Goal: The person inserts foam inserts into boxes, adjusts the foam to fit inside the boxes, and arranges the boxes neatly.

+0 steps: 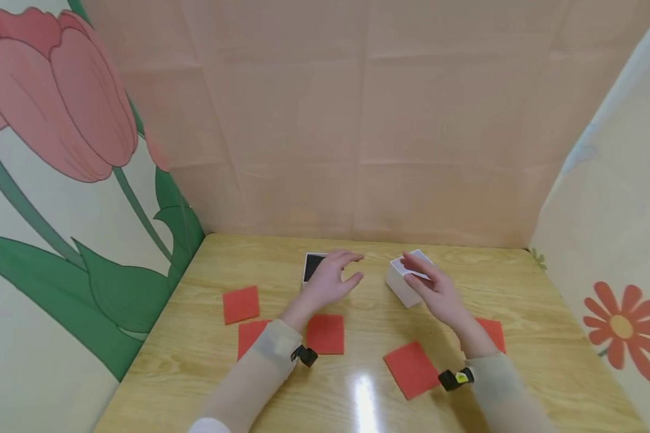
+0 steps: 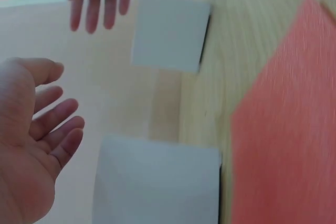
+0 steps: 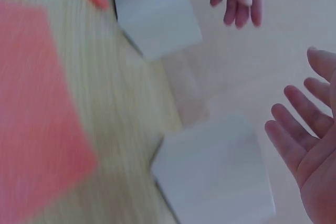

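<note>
Behind my left hand (image 1: pixel 327 279) stands a white box (image 1: pixel 315 264) with a dark top, partly hidden by that hand. My right hand (image 1: pixel 437 293) hovers at a second white box (image 1: pixel 402 287), which is turned at an angle and has a pale top. Both hands have loosely bent, spread fingers and hold nothing. In the left wrist view, a gap shows between the left hand (image 2: pixel 31 135) and the nearer box (image 2: pixel 157 179). From the right wrist, the right hand (image 3: pixel 310 129) likewise appears apart from its box (image 3: pixel 215 174).
Red square pieces lie flat on the wooden table (image 1: pixel 368 337): one at the far left (image 1: pixel 241 305), one between the arms (image 1: pixel 325 334), one before the right wrist (image 1: pixel 411 369), others partly under the arms. A pinkish sheet (image 1: pixel 357 120) hangs behind; flower-printed walls flank the table.
</note>
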Tool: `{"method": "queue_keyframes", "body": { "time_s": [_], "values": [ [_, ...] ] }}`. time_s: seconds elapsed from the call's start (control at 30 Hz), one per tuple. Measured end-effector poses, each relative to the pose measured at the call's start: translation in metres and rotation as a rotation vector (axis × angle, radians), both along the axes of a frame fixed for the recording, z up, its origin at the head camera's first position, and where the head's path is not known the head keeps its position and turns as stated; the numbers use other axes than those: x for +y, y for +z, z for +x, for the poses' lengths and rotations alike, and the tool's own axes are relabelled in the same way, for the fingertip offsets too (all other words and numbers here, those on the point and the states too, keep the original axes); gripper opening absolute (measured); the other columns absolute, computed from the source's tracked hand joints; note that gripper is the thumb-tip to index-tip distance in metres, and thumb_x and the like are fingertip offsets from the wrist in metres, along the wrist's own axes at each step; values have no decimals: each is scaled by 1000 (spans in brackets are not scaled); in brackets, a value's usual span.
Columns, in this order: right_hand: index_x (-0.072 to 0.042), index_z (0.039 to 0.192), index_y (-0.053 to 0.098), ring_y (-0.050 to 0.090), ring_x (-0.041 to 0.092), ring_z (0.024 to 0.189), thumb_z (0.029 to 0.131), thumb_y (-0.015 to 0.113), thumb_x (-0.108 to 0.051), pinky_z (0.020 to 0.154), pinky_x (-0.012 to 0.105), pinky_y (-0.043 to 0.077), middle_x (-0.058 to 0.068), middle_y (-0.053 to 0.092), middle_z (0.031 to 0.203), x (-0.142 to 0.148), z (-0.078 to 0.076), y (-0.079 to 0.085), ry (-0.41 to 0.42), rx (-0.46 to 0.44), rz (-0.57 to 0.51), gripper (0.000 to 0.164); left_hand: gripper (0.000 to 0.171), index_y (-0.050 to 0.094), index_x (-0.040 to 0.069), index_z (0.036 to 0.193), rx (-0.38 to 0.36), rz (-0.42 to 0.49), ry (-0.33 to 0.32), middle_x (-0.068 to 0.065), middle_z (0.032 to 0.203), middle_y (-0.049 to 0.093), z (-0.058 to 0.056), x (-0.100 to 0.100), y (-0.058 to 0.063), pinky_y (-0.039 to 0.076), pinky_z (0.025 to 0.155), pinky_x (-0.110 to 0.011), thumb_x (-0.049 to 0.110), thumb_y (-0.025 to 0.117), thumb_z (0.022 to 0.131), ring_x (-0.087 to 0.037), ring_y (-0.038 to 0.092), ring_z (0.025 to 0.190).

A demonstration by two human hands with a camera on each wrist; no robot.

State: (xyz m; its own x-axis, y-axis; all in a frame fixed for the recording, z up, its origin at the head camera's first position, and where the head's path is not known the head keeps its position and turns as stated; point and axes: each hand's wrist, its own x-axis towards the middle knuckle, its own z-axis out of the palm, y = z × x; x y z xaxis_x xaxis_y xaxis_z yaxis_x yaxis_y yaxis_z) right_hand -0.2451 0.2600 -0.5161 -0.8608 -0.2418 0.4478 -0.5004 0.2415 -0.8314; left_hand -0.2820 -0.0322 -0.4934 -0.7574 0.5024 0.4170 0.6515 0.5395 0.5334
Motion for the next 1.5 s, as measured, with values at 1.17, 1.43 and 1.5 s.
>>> {"method": "queue_keyframes", "body": {
  "time_s": [1.17,1.43,1.5],
  "values": [
    [-8,153,58,53,44,133,92,87,-38,95,1,36,25,56,150,149,60,-38,-309,-153,523,74,93,45,14,161,-244,51,170,-4,162,44,6,111,-31,43,117,-38,49,88,86,-22,44,147],
    [-5,155,52,45,60,134,81,93,-50,97,81,40,32,46,155,159,64,-45,-247,-233,646,97,101,44,12,160,-254,24,258,-3,160,44,8,126,-35,45,115,-35,53,91,81,-19,44,144],
    [-4,156,50,42,60,136,78,94,-52,98,83,37,33,44,156,159,65,-46,-234,-245,666,101,103,44,12,161,-264,18,279,-3,161,44,8,128,-37,45,115,-35,56,91,80,-18,44,144]
  ]
}}
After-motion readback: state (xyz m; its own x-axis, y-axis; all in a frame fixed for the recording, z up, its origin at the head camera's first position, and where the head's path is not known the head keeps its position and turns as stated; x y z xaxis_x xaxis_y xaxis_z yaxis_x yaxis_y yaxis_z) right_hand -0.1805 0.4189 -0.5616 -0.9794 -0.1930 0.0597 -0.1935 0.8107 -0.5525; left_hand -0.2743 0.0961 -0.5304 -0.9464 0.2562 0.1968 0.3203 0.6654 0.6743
